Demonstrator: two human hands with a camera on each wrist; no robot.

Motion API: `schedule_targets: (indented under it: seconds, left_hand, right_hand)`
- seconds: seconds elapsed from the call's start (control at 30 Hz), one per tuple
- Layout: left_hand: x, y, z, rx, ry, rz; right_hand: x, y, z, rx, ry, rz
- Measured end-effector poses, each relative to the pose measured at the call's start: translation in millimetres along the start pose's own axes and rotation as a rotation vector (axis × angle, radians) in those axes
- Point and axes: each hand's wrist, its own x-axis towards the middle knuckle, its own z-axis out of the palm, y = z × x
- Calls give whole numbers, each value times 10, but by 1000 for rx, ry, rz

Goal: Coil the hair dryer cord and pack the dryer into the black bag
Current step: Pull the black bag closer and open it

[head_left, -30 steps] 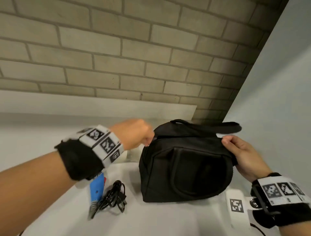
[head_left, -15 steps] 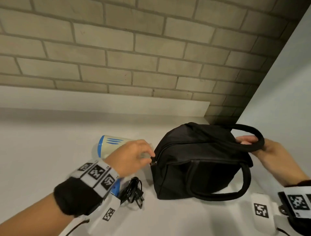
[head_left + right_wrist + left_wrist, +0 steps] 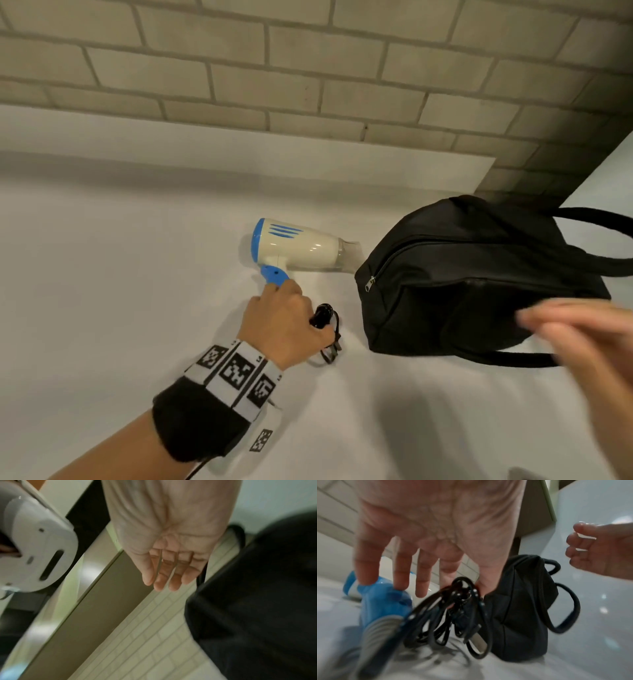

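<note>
The cream hair dryer [image 3: 301, 247] with a blue rear and blue handle [image 3: 274, 274] lies on the white counter [image 3: 120, 308], nozzle toward the black bag [image 3: 472, 277]. My left hand [image 3: 284, 323] is down over the handle end. In the left wrist view its thumb and forefinger pinch the coiled black cord [image 3: 453, 615] while the other fingers [image 3: 366, 563] reach straight to the blue handle [image 3: 382, 604]. The bag [image 3: 518, 608] stands just right of the cord, its zip pull [image 3: 370, 284] at the left end. My right hand [image 3: 582, 339], blurred, hovers before the bag with loose fingers [image 3: 164, 574], holding nothing.
A brick wall [image 3: 308, 68] runs behind the counter, and a pale panel [image 3: 616, 171] closes the right side. The bag's handles [image 3: 596, 219] loop out to the right. A white device [image 3: 34, 540] shows at the left of the right wrist view.
My left hand left the bag's zip end and dropped onto the dryer handle and cord. My right hand let go of the bag handle and swung in front of the bag.
</note>
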Motion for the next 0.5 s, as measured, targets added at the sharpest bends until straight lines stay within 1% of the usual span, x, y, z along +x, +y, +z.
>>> schedule_targets:
  seconds: [0.07, 0.1, 0.13, 0.17, 0.2, 0.23, 0.3, 0.37, 0.43, 0.5]
  left_hand:
    - [14, -66, -25, -128, -23, 2]
    - [21, -120, -41, -206, -30, 6]
    - [23, -173, -68, -273, -41, 10]
    - [20, -226, -96, -335, -56, 10]
    - [12, -277, -115, -394, -75, 7]
    - [-5, -329, -128, -451, -93, 8]
    - [-56, -410, -141, -531, -100, 24]
    - [-96, -467, -141, -581, -70, 25]
    - [-108, -547, -134, -642, -38, -8]
    - [-98, -627, -140, -734, -14, -54]
  right_hand:
    - [102, -53, 355, 2, -97, -28]
    - [135, -78, 573, -9, -168, -46]
    - [206, -30, 726, -19, -252, -29]
    - [272, 24, 887, -35, -350, 37]
    - [367, 97, 1024, -36, -409, 119]
    - [474, 168, 1154, -17, -444, 205]
    - [652, 270, 1412, 58, -465, 340]
    - [779, 323, 1595, 184, -507, 427]
    - [867, 329, 1718, 371, -573, 444]
    - [919, 321, 1814, 451, -582, 404]
